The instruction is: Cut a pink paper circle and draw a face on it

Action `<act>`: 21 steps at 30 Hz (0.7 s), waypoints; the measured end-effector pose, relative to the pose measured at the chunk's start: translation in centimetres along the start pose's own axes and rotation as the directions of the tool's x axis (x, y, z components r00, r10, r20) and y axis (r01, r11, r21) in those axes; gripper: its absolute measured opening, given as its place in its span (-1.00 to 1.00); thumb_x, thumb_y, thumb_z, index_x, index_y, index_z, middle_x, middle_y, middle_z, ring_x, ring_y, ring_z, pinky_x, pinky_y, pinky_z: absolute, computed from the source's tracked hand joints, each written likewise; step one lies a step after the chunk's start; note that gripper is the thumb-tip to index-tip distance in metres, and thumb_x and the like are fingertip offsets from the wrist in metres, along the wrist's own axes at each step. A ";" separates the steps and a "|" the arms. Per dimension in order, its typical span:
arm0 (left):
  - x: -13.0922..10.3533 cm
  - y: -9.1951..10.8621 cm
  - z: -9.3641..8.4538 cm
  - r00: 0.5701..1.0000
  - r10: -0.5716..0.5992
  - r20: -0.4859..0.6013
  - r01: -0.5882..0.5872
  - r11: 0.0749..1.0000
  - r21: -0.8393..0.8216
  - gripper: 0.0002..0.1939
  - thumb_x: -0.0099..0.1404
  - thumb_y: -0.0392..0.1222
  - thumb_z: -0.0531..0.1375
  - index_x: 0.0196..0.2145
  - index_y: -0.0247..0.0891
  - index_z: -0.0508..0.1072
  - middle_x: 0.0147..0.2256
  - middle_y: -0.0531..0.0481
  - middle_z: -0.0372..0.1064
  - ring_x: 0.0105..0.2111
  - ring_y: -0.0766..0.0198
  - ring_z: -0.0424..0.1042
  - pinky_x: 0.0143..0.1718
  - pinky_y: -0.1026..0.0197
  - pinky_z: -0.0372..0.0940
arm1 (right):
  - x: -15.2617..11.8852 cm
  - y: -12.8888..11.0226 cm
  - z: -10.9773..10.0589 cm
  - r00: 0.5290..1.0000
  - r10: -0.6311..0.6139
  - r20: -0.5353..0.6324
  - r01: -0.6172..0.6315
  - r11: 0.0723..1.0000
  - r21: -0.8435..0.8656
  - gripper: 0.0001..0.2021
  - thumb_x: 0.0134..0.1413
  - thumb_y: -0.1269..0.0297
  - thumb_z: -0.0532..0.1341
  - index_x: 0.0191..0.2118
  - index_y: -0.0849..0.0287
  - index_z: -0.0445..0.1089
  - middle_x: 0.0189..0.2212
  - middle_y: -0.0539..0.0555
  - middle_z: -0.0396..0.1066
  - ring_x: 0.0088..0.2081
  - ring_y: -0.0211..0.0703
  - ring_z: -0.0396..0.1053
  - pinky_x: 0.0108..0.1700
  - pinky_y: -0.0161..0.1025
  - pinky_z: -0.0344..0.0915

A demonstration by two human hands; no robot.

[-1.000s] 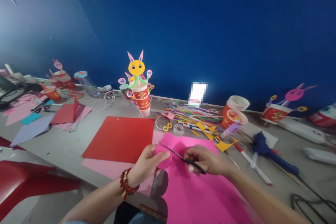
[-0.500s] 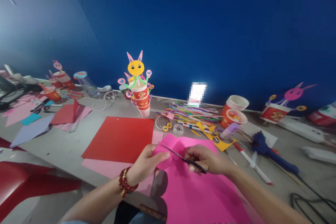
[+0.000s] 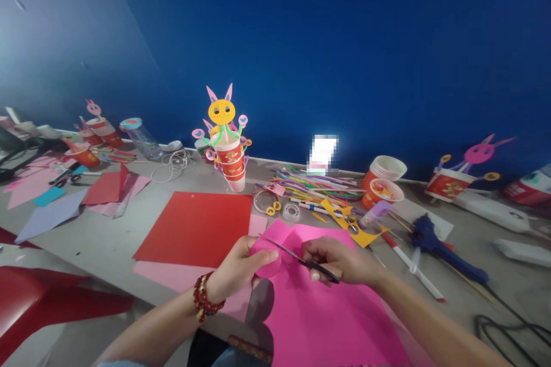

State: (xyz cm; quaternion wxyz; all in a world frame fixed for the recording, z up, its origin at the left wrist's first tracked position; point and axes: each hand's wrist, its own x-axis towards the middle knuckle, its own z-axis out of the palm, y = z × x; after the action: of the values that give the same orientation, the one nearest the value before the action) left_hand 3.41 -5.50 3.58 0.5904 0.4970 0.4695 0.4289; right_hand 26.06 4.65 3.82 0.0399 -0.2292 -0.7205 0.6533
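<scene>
My left hand (image 3: 246, 261) pinches a rounded part of a bright pink paper sheet (image 3: 327, 315), thumb on top and fingers beneath. My right hand (image 3: 333, 261) is closed around the dark handles of a pair of scissors (image 3: 297, 257). The blades point left and lie across the pink paper at the rounded part, near my left thumb. The sheet hangs down toward my lap, and scalloped cut-outs run along its left edge. Whether the rounded part is still joined to the sheet I cannot tell.
Red paper (image 3: 198, 228) lies left of my hands. A cup figure with a yellow face (image 3: 221, 112) stands behind it. Coloured pipe cleaners (image 3: 318, 183), a tape roll (image 3: 291, 212), paper cups (image 3: 382, 192) and a blue glue gun (image 3: 447, 249) lie beyond and right. A red stool (image 3: 43, 304) is lower left.
Hands, scissors and pink paper hold almost the same position. The whole view has shifted very slightly.
</scene>
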 end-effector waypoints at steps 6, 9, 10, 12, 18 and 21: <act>0.0 0.3 0.1 1.000 -0.010 -0.004 0.010 1.000 -0.005 -0.56 0.31 -0.01 0.18 -0.64 -0.28 0.25 -0.72 0.15 0.08 -0.75 0.49 0.06 -0.72 0.38 -0.01 | 0.1 0.2 0.0 1.000 -0.012 0.017 0.011 1.000 0.026 -0.50 -0.11 -0.21 0.32 -0.49 0.18 0.24 -0.69 -0.11 0.24 -0.65 -0.34 0.17 -0.59 -0.39 0.07; 0.0 0.2 0.1 1.000 -0.023 -0.017 0.023 1.000 -0.009 -0.57 0.30 -0.01 0.19 -0.63 -0.28 0.25 -0.71 0.16 0.08 -0.75 0.50 0.05 -0.73 0.39 0.00 | 0.1 0.3 0.1 0.999 -0.021 0.030 0.021 1.000 0.022 -0.51 -0.08 -0.20 0.30 -0.49 0.18 0.24 -0.70 -0.11 0.23 -0.65 -0.35 0.16 -0.58 -0.39 0.07; 0.0 0.1 0.2 0.999 -0.027 -0.019 0.026 1.000 -0.009 -0.57 0.29 -0.01 0.19 -0.62 -0.28 0.25 -0.71 0.16 0.08 -0.75 0.50 0.05 -0.73 0.40 0.00 | 0.1 0.4 0.1 0.999 -0.027 0.029 0.027 1.000 0.015 -0.51 -0.07 -0.20 0.30 -0.49 0.18 0.24 -0.69 -0.12 0.23 -0.65 -0.35 0.15 -0.58 -0.39 0.07; 0.0 0.0 0.2 0.999 -0.027 -0.024 0.027 1.000 -0.011 -0.58 0.29 0.00 0.20 -0.61 -0.28 0.25 -0.70 0.16 0.08 -0.75 0.50 0.05 -0.73 0.40 0.01 | 0.0 0.5 0.1 0.999 -0.038 0.024 0.038 0.999 0.002 -0.52 -0.06 -0.19 0.29 -0.49 0.17 0.24 -0.69 -0.12 0.22 -0.65 -0.35 0.14 -0.59 -0.39 0.07; -0.1 0.3 0.1 1.000 -0.003 0.018 0.003 1.000 0.001 -0.55 0.31 -0.01 0.17 -0.64 -0.28 0.22 -0.71 0.16 0.06 -0.74 0.51 0.04 -0.71 0.39 -0.01 | -0.1 0.5 0.2 0.999 -0.051 0.018 0.051 0.999 -0.019 -0.52 -0.04 -0.19 0.28 -0.49 0.17 0.24 -0.70 -0.12 0.22 -0.66 -0.35 0.15 -0.59 -0.39 0.08; -0.1 0.6 0.1 1.000 0.000 0.024 0.000 1.000 -0.005 -0.54 0.31 -0.01 0.18 -0.65 -0.28 0.22 -0.71 0.15 0.06 -0.74 0.50 0.05 -0.70 0.39 -0.01 | -0.1 0.5 0.2 0.999 -0.050 0.012 0.051 0.999 -0.016 -0.52 -0.04 -0.19 0.29 -0.49 0.18 0.25 -0.70 -0.11 0.22 -0.66 -0.35 0.15 -0.59 -0.39 0.07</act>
State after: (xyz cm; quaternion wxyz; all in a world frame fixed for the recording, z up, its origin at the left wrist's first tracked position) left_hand 3.49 -5.53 4.17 0.5973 0.5007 0.4611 0.4242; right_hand 26.21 4.50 3.30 0.0505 -0.2075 -0.7314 0.6476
